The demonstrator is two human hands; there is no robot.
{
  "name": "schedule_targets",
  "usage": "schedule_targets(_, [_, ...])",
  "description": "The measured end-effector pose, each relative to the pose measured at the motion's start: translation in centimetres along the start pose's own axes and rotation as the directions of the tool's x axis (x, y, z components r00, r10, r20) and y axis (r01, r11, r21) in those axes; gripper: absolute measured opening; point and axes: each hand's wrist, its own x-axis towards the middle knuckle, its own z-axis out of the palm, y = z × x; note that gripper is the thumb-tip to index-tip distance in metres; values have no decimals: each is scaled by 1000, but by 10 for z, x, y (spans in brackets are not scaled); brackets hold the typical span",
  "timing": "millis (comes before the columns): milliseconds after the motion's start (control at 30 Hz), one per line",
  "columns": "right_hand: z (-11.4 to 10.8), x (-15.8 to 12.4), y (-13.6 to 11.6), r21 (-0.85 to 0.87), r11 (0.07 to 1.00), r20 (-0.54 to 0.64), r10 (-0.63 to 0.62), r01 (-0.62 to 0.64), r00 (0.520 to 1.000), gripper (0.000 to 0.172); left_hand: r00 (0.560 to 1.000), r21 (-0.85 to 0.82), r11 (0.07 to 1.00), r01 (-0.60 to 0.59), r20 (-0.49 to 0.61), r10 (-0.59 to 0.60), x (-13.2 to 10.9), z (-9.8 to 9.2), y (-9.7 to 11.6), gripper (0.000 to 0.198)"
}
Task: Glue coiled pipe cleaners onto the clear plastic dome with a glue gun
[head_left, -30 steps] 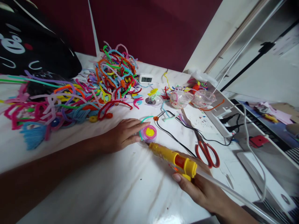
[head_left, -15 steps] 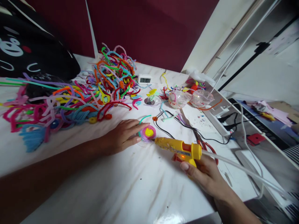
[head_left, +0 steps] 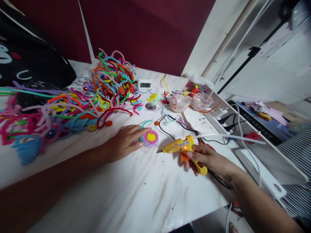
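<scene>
My left hand (head_left: 127, 142) rests on the table, its thumb and forefinger pinching the left edge of a round pipe-cleaner coil (head_left: 155, 141). The coil has a yellow centre ringed with pink and purple, and a green pipe-cleaner end (head_left: 146, 123) sticks out behind it. In my right hand (head_left: 206, 157) is a yellow hot glue gun (head_left: 178, 145) with an orange trigger and a lit orange light. Its nozzle points left, just off the coil's lower right side. A clear glue stick (head_left: 233, 137) juts from the gun's back.
A heap of colourful pipe cleaners (head_left: 114, 77) covers the back left beside a black bag (head_left: 36, 58). Behind the coil stand a small digital clock (head_left: 144, 84) and clear plastic balls (head_left: 179, 103). Black cord (head_left: 166, 132) loops across the table, partly behind the gun.
The glue gun has drawn back from the coil's edge and turned, so its glue stick now points level to the right. My left hand stays on the coil; the whole view has shifted slightly.
</scene>
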Motion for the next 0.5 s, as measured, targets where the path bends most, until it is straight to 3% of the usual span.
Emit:
schedule_targets(67, [-1,-1,-1,-147,989,-40,-23,16,999,43,1000,-2,1000,5,0,-5,1,-1,1,47])
schedule_targets(133, [0,-5,-2,-438,899,-164,-113,31,980,39,1000,-2,1000,10,4,-10,1,-2,2,47])
schedule_targets(233, [14,-10,-7,-820,569,-328,-379,-61,865,30,1000,5,1000,10,7,-10,2,-4,3,48])
schedule_targets(267, [22,-10,-10,-874,479,-328,-467,-76,821,27,1000,8,1000,9,7,-9,2,-3,3,48])
schedule_targets(367, [49,0,-26,-940,332,-173,-657,76,734,21,1000,16,1000,5,-1,-5,1,-1,1,49])
schedule_targets(433, [63,14,-37,-950,274,-80,-680,152,728,18,1000,19,1000,-1,-11,2,1,1,-1,51])
schedule_targets(500, [73,31,-46,-954,256,-60,-673,156,737,17,1000,18,1000,-9,-27,9,0,3,-3,51])
